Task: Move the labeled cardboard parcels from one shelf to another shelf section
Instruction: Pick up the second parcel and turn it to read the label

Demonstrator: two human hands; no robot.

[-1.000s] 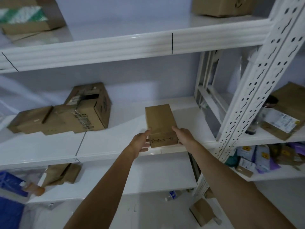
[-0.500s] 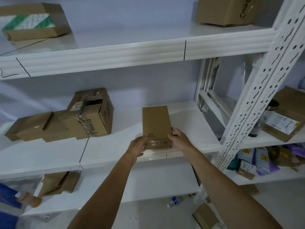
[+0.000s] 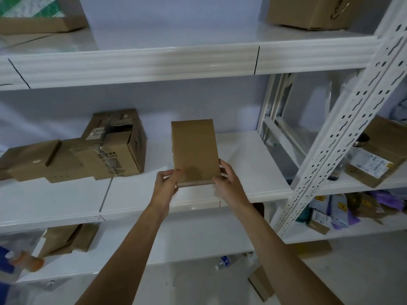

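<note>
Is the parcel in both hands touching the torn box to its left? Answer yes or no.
No: bare white shelf shows between the held parcel and the torn box; left hand, right hand.

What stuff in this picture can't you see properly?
Head view only:
- Label on the torn box: print too small and blurred.
- Top-right box: cut off by the frame's top edge.
- Held parcel: underside hidden; left hand and right hand cover its near corners.

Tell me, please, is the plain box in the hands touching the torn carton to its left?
Apart. The head view shows bare white shelf between the plain box and the torn carton.
</note>
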